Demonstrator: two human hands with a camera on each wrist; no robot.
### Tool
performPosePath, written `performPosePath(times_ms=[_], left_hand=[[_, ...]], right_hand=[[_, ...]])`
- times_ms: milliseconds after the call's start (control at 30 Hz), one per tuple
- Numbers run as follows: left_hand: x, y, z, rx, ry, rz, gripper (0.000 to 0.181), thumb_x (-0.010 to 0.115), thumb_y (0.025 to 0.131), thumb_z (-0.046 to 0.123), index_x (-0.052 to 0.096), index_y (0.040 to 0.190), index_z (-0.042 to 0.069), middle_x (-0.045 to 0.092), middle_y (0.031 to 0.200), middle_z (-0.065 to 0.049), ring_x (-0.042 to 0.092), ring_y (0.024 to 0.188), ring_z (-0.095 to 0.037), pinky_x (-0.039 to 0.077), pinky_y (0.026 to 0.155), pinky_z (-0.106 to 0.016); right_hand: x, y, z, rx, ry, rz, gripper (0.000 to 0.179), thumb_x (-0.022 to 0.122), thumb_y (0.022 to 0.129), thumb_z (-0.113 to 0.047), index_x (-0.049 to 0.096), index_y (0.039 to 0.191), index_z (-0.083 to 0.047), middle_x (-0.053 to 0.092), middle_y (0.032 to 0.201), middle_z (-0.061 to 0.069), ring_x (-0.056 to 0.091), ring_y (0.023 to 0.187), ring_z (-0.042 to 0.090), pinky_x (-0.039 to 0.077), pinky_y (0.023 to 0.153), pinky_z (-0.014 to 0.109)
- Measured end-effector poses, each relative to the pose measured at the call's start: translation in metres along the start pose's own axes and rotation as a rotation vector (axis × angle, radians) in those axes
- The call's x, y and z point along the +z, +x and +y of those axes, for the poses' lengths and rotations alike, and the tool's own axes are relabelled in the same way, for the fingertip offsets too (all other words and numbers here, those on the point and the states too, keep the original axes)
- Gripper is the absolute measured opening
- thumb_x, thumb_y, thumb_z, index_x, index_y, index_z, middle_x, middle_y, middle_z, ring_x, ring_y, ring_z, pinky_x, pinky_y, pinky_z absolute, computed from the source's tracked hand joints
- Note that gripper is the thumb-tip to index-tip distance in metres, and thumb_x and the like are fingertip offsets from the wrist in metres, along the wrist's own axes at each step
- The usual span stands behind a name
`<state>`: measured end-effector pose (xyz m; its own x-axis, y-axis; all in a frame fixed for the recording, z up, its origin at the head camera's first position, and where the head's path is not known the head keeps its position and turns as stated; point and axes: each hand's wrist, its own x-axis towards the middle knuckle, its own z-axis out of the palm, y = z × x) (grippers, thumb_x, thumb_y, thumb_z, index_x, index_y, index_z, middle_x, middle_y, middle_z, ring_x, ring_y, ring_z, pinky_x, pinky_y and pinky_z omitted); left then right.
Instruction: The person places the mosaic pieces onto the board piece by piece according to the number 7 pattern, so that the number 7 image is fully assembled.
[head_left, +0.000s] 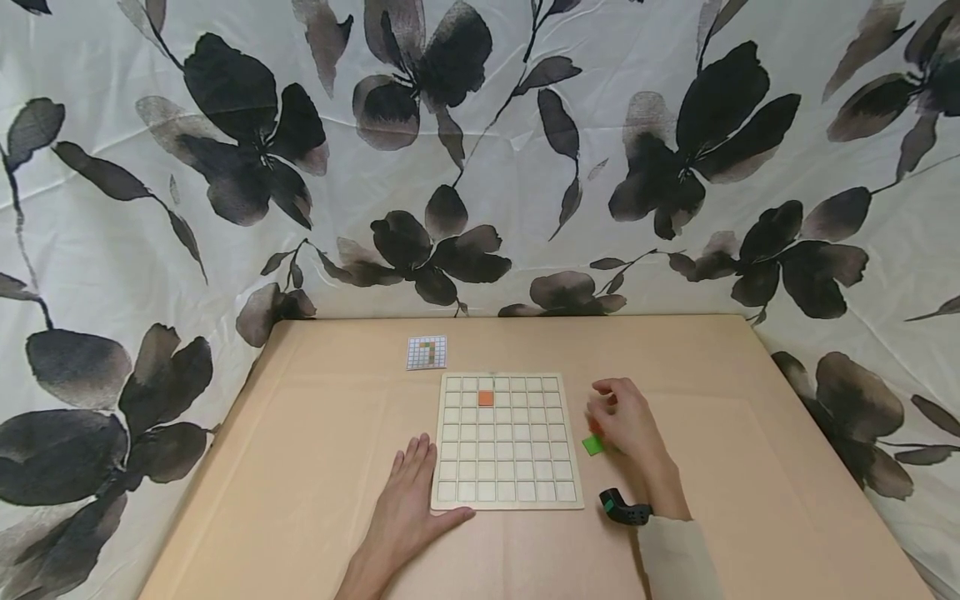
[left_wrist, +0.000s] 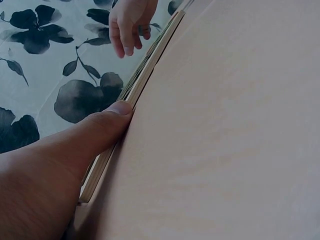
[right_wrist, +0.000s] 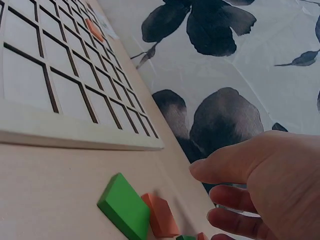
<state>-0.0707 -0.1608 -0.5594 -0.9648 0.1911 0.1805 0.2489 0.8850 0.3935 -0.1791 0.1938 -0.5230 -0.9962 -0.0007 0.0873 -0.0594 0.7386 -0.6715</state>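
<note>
A pale wooden grid board (head_left: 510, 509) lies on the table, with one orange square tile (head_left: 486, 398) in a cell of its second row from the top. My left hand (head_left: 408, 508) rests at the board's lower left corner, fingers stretched along the left side. In the left wrist view, its thumb (left_wrist: 120, 108) presses the board's front edge. Right of the board, my right hand (head_left: 626, 417) hovers with loosely bent fingers and nothing visible in them. Below it lie a green tile (right_wrist: 125, 207) and an orange tile (right_wrist: 161, 215); further pieces are cut off by the frame.
Behind the board's left part lies a small card (head_left: 427, 352) printed with a coloured grid pattern. A black band (head_left: 625, 507) is on the right wrist. Floral cloth (head_left: 555, 192) hangs behind the light wooden table (head_left: 315, 400).
</note>
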Motion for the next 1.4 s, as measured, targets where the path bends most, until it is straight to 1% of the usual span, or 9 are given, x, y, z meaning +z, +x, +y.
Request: performPosePath(times_ms=[167,467,700,833,1000,1067,1400], left_hand=[[0.000,0.000,0.000,-0.003,0.003,-0.011,0.117,0.068,0.072,0.079,0.041,0.149,-0.005,0.036,0.160,-0.021,0.029,0.153,-0.033,0.021,0.129,-0.046],[0.000,0.000,0.000,0.006,0.010,-0.002,0.115,0.068,0.072,0.078,0.043,0.148,-0.005,0.037,0.159,-0.021,0.030,0.152,-0.033,0.022,0.129,-0.046],[0.000,0.000,0.000,0.007,0.010,-0.007,0.116,0.067,0.073,0.079,0.042,0.149,-0.005,0.036,0.160,-0.020,0.029,0.152,-0.033,0.021,0.129,-0.046],[0.000,-0.001,-0.001,0.012,0.012,-0.003,0.115,0.066,0.073,0.079,0.043,0.148,-0.005,0.037,0.159,-0.021,0.030,0.152,-0.035,0.022,0.128,-0.047],[0.001,-0.001,-0.001,0.018,0.015,0.017,0.114,0.069,0.072,0.077,0.044,0.147,-0.006,0.039,0.158,-0.021,0.032,0.151,-0.035,0.025,0.127,-0.048],[0.001,-0.002,-0.001,0.025,0.017,0.029,0.114,0.069,0.072,0.077,0.045,0.146,-0.006,0.040,0.157,-0.022,0.033,0.150,-0.036,0.026,0.126,-0.048],[0.003,-0.001,-0.001,0.032,0.028,0.039,0.113,0.069,0.073,0.076,0.046,0.146,-0.007,0.041,0.156,-0.023,0.035,0.149,-0.037,0.027,0.125,-0.050]], right_hand=[[-0.004,0.000,0.007,0.006,-0.015,-0.002,0.037,0.065,0.094,-0.018,0.061,0.127,-0.002,0.059,0.122,0.017,0.059,0.105,0.031,0.056,0.091,0.046],[-0.009,0.001,0.019,0.038,-0.032,-0.020,0.040,0.066,0.092,-0.015,0.060,0.127,0.001,0.056,0.121,0.020,0.058,0.107,0.034,0.055,0.095,0.050],[-0.016,0.001,0.027,0.033,-0.077,-0.052,0.037,0.066,0.091,-0.014,0.062,0.123,0.003,0.058,0.114,0.020,0.056,0.097,0.030,0.053,0.086,0.044],[-0.019,-0.001,0.031,0.042,-0.072,-0.090,0.034,0.065,0.091,-0.014,0.063,0.120,0.003,0.058,0.114,0.020,0.058,0.097,0.029,0.055,0.087,0.045],[-0.019,-0.002,0.033,0.042,-0.055,-0.121,0.029,0.067,0.090,-0.013,0.064,0.114,0.003,0.058,0.112,0.020,0.060,0.098,0.029,0.056,0.088,0.045],[-0.020,-0.002,0.033,0.043,-0.056,-0.131,0.029,0.067,0.089,-0.013,0.065,0.113,0.003,0.058,0.110,0.019,0.060,0.097,0.029,0.057,0.088,0.044],[-0.023,-0.003,0.032,0.085,-0.069,-0.173,0.031,0.072,0.087,-0.014,0.066,0.111,0.004,0.057,0.107,0.018,0.056,0.093,0.027,0.054,0.082,0.039]])
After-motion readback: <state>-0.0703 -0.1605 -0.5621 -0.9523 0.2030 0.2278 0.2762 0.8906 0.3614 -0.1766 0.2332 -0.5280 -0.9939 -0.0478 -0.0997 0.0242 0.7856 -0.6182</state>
